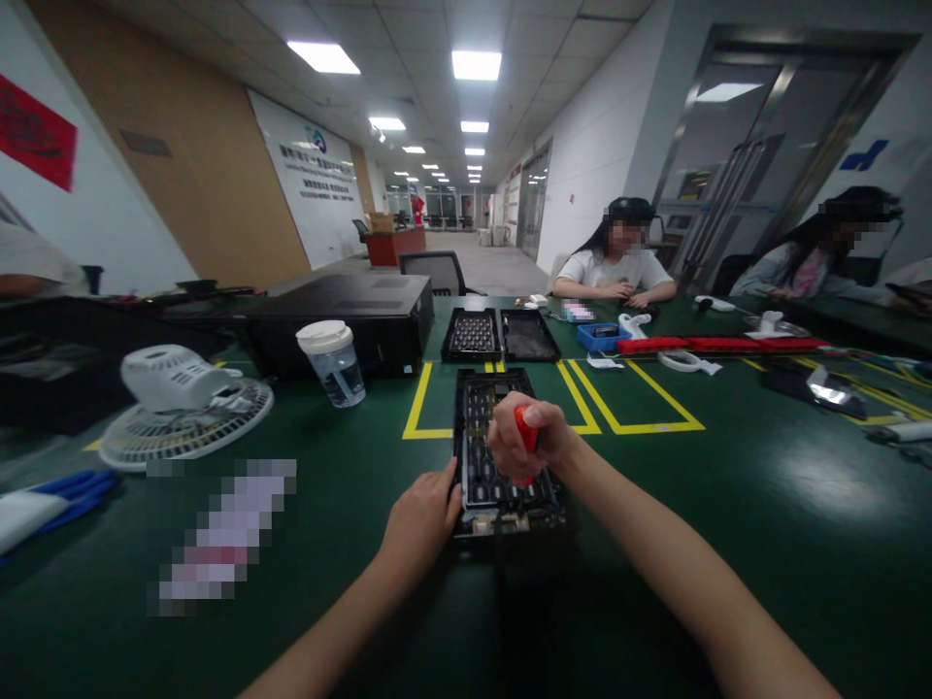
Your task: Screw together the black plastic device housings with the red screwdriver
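Observation:
A black plastic case [477, 388] lies open on the table in front of me, with rows of dark rounded parts inside. My right hand [535, 432] is closed in a fist around the red handle of what looks like a screwdriver [525, 442], upright over the right part of the case. The tool's tip is hidden by the hand and too dark to make out. My left hand [426, 515] grips the case's left edge near its lower corner, fingers along the side wall.
Beyond the case stand a similar filled case [472, 335] and a shallow black shell [531, 335]. To the left are a lidded water cup [335, 364], white fan [185, 408], blue gloves [73, 495] and large black box [349, 320]. A blue tray [603, 337] lies right; people sit opposite.

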A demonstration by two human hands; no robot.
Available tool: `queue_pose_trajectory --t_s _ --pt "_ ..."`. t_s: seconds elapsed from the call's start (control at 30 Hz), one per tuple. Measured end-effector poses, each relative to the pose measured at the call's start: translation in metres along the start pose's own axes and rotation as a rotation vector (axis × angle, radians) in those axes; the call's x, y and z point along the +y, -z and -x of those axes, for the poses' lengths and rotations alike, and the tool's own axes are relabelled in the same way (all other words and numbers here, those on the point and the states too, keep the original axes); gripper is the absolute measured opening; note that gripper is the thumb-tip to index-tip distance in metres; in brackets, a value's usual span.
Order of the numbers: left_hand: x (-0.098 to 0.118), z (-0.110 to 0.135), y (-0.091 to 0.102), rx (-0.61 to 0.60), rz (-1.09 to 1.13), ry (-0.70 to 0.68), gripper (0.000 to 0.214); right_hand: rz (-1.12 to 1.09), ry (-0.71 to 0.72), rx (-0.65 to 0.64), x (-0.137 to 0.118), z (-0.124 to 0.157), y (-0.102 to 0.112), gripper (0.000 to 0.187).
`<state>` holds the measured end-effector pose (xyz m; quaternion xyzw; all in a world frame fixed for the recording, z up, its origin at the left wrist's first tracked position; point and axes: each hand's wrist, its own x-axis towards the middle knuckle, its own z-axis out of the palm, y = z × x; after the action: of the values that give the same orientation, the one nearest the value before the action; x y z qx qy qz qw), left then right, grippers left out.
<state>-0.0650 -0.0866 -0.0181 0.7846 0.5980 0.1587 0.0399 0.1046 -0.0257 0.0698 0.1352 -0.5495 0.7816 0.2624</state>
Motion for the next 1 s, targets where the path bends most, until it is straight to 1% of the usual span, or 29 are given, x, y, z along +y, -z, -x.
queue_pose_trajectory --t_s 0.17,0.33,0.8,1.0 --pt "0.0 0.0 -0.001 0.009 -0.009 -0.008 0.04 0.032 0.053 0.057 -0.002 0.003 -0.001 0.029" --pt "0.0 0.001 -0.001 0.009 -0.009 -0.004 0.041 0.078 0.071 0.098 -0.004 0.004 -0.005 0.028" --pt "0.001 0.0 0.0 -0.003 0.009 0.01 0.041 0.197 0.054 0.318 -0.004 0.003 -0.009 0.027" --pt "0.0 -0.001 -0.002 0.004 0.011 0.003 0.041 0.228 0.123 0.36 -0.006 0.004 -0.01 0.026"
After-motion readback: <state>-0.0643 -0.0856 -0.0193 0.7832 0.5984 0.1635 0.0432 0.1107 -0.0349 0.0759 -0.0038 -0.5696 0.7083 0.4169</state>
